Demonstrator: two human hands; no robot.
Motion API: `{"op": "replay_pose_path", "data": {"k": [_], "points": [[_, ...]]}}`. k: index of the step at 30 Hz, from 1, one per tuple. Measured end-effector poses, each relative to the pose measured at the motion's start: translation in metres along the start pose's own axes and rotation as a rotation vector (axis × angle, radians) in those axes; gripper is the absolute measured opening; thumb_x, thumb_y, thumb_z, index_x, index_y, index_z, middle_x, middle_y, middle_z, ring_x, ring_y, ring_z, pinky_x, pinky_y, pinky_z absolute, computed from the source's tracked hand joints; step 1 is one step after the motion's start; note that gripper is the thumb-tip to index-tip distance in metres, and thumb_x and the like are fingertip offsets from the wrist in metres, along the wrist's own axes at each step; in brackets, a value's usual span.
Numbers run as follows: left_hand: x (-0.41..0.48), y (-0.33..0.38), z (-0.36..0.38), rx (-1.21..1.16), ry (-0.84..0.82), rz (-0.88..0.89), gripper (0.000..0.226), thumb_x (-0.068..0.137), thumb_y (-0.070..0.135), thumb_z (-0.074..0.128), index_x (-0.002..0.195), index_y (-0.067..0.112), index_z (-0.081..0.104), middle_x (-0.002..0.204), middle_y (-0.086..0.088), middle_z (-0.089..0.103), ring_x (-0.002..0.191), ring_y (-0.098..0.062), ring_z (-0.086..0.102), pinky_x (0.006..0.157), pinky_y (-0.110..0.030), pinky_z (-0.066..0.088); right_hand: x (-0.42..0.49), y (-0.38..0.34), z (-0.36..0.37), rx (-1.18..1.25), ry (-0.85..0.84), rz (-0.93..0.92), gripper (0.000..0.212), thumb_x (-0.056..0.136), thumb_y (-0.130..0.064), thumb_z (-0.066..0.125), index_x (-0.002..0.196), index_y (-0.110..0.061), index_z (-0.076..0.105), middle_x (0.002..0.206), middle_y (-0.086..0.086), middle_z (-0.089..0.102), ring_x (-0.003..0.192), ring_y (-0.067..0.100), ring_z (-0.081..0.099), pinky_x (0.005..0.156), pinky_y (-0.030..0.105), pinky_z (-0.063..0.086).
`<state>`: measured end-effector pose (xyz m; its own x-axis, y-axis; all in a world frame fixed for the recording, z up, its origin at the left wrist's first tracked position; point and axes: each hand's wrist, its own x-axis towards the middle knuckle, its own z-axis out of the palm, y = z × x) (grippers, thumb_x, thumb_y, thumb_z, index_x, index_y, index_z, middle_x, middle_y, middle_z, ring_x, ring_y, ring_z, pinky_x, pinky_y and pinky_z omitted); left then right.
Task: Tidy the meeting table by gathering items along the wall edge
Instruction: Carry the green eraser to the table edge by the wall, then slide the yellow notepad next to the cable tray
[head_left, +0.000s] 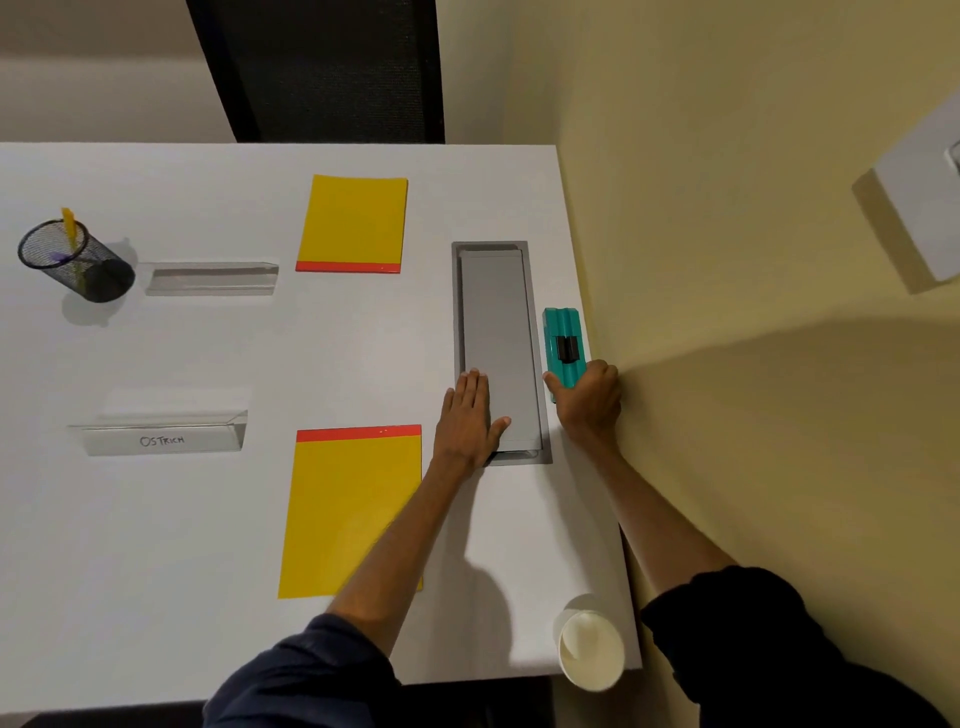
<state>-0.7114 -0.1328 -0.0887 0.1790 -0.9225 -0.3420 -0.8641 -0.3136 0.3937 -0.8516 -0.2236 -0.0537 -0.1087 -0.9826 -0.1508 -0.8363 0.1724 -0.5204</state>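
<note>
By the wall edge of the bench (156, 545), the right hand (589, 397) has its fingers closed round the teal eraser (562, 332). The left hand (467, 415) lies flat, fingers released, on the grey hatch (498, 332). A name stand (163, 434) reads "OSTRICH".

Black chair (332, 67) — yellow wall (727, 156)
</note>
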Motion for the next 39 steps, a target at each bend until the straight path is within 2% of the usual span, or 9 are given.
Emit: {"op": "replay_pose_path", "data": {"k": [6,9,12,15,19,23,28,32,39], "points": [[-0.010,0.000,-0.007,-0.038,-0.048,0.024,0.074,0.103,0.047,0.033,0.157,0.008,-0.001,0.165,-0.011,-0.006,0.154,-0.026,-0.006,0.125,-0.038,0.000,-0.010,0.000,-0.001,-0.031,0.037,-0.050,0.076,0.079,-0.061,0.069,0.124,-0.003,0.049,0.115,0.013,0.055,0.103,0.025,0.059,0.082,0.032,0.056],[-0.025,0.000,-0.011,-0.118,0.045,0.041,0.063,0.105,0.035,0.035,0.156,0.007,0.011,0.165,-0.011,0.005,0.154,-0.026,0.005,0.125,-0.037,0.008,-0.025,-0.006,0.001,-0.065,0.082,-0.049,0.081,0.081,-0.066,0.063,0.132,-0.005,0.046,0.120,0.011,0.054,0.108,0.025,0.055,0.087,0.033,0.054],[-0.041,-0.001,-0.023,-0.181,0.168,0.002,0.051,0.103,0.023,0.041,0.150,0.006,0.030,0.158,-0.016,0.030,0.146,-0.033,0.031,0.120,-0.042,0.031,-0.046,-0.009,0.005,-0.180,0.066,-0.112,0.082,0.088,-0.064,0.054,0.141,-0.004,0.039,0.132,0.013,0.051,0.121,0.027,0.051,0.095,0.038,0.051],[-0.057,-0.008,-0.038,-0.215,0.248,-0.023,0.044,0.093,0.014,0.058,0.133,0.001,0.046,0.129,-0.017,0.057,0.116,-0.034,0.059,0.096,-0.043,0.051,-0.067,-0.011,0.009,-0.305,0.018,-0.193,0.076,0.093,-0.061,0.044,0.143,-0.005,0.037,0.138,0.015,0.048,0.127,0.029,0.048,0.099,0.041,0.048],[-0.080,-0.032,-0.050,-0.158,0.309,-0.150,0.050,0.097,0.007,0.048,0.146,0.004,0.036,0.147,-0.014,0.045,0.133,-0.029,0.047,0.109,-0.039,0.041,-0.089,-0.023,0.014,-0.238,-0.084,-0.297,0.063,0.096,-0.055,0.046,0.138,-0.008,0.042,0.135,0.012,0.050,0.125,0.027,0.050,0.102,0.041,0.045],[-0.106,-0.059,-0.061,-0.152,0.348,-0.258,0.049,0.099,0.012,0.047,0.146,0.004,0.036,0.150,-0.014,0.040,0.137,-0.029,0.041,0.110,-0.038,0.040,-0.113,-0.037,0.021,-0.194,-0.180,-0.348,0.055,0.097,-0.051,0.047,0.133,-0.009,0.048,0.131,0.011,0.054,0.120,0.026,0.053,0.101,0.039,0.043],[-0.138,-0.092,-0.066,-0.076,0.286,-0.333,0.052,0.101,0.023,0.045,0.148,0.005,0.032,0.151,-0.015,0.035,0.137,-0.031,0.039,0.107,-0.042,0.041,-0.144,-0.053,0.033,-0.184,-0.267,-0.372,0.050,0.099,-0.046,0.046,0.129,-0.006,0.049,0.127,0.012,0.055,0.114,0.027,0.056,0.098,0.038,0.045],[-0.164,-0.112,-0.064,-0.038,0.202,-0.429,0.064,0.101,0.037,0.044,0.150,0.001,0.023,0.156,-0.018,0.025,0.143,-0.033,0.028,0.110,-0.046,0.038,-0.169,-0.059,0.042,-0.162,-0.363,-0.337,0.056,0.099,-0.042,0.051,0.138,-0.003,0.042,0.136,0.014,0.051,0.125,0.029,0.052,0.104,0.039,0.045],[-0.193,-0.135,-0.051,-0.122,0.062,-0.558,0.072,0.093,0.048,0.057,0.141,0.001,0.031,0.142,-0.017,0.038,0.135,-0.033,0.036,0.108,-0.050,0.038,-0.206,-0.055,0.058,-0.182,-0.461,-0.248,0.055,0.095,-0.038,0.058,0.135,-0.002,0.045,0.136,0.016,0.052,0.124,0.032,0.053,0.099,0.041,0.046]]}}
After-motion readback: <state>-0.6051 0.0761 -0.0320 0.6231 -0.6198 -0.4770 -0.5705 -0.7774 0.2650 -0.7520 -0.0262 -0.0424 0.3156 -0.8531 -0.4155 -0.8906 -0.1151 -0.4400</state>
